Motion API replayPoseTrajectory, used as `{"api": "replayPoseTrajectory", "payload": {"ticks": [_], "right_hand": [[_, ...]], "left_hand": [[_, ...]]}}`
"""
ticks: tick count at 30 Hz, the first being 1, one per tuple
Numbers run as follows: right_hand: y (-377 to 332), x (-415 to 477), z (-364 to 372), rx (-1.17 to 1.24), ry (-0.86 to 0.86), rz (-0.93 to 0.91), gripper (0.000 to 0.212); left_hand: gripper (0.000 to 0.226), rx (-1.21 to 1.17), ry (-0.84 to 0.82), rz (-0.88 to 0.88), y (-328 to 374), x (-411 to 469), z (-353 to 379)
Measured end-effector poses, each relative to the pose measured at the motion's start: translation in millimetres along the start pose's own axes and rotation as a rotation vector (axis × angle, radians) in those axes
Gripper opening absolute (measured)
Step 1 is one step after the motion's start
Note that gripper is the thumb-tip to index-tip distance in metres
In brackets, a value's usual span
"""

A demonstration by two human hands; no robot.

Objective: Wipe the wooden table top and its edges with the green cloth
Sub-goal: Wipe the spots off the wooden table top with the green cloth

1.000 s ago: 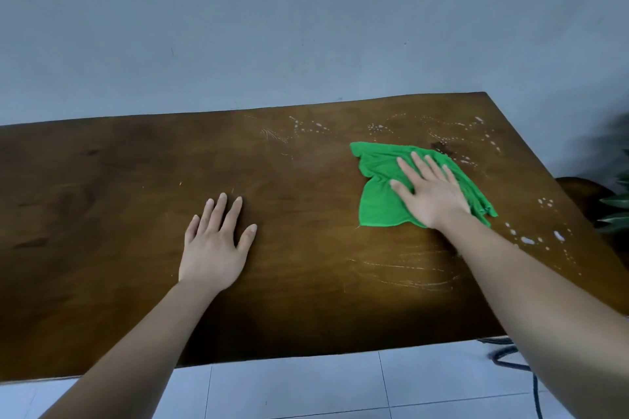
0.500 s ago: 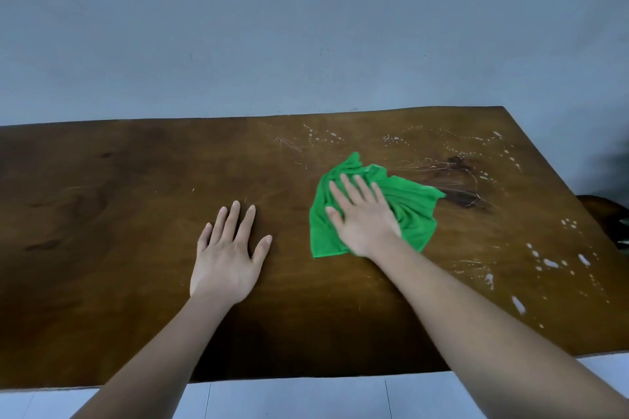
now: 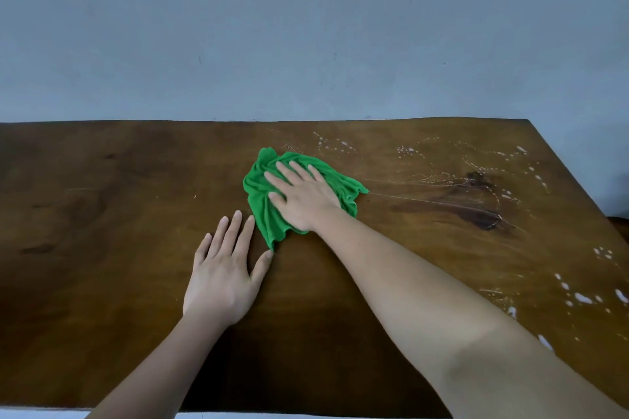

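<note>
The dark wooden table top (image 3: 102, 214) fills the lower half of the view. A crumpled green cloth (image 3: 262, 210) lies near its middle. My right hand (image 3: 303, 197) presses flat on the cloth with straight, spread fingers. My left hand (image 3: 224, 272) rests flat on the bare wood just in front and left of the cloth, its thumb tip touching the cloth's near corner. White droplets and wet streaks (image 3: 476, 187) cover the right part of the table.
A plain grey-blue wall (image 3: 306, 26) rises right behind the table's far edge. The table's right edge (image 3: 578, 180) slants down toward the near right. A strip of pale floor (image 3: 51, 413) shows below the near edge.
My right hand has slid the green cloth leftward from the table's right part to its middle, bunching it and leaving wet streaks behind. My left hand has stayed flat on the wood.
</note>
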State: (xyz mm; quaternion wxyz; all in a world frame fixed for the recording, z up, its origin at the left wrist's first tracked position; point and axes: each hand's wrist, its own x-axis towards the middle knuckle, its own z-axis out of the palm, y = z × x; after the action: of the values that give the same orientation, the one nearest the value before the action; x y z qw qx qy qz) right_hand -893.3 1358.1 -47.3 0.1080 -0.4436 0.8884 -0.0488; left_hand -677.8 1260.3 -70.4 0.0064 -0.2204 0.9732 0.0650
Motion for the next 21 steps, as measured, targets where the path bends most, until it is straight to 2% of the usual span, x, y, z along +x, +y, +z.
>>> {"api": "replayPoseTrajectory", "payload": {"ticks": [5, 10, 13, 19, 21], "right_hand": [[82.6, -13.4, -14.9, -0.014, 0.04, 0.159, 0.066], [201.8, -65.5, -27.3, -0.025, 0.095, 0.455, 0.08], [247.2, -99.2, -30.5, -0.006, 0.097, 0.621, 0.085], [231.8, -90.2, -28.1, 0.034, 0.088, 0.783, 0.086], [210.2, -70.5, -27.2, 0.016, 0.077, 0.772, 0.089]], "left_hand": [[0.092, 0.001, -0.022, -0.007, 0.6, 1.2, -1.9], [0.094, 0.009, -0.022, -0.011, 1.1, 1.9, -1.8], [0.094, 0.002, -0.02, -0.015, 0.8, 2.0, -3.0], [0.093, -0.011, -0.02, -0.017, 0.3, 3.2, -4.4], [0.093, -0.012, -0.023, -0.019, 1.4, 3.6, -4.5]]}}
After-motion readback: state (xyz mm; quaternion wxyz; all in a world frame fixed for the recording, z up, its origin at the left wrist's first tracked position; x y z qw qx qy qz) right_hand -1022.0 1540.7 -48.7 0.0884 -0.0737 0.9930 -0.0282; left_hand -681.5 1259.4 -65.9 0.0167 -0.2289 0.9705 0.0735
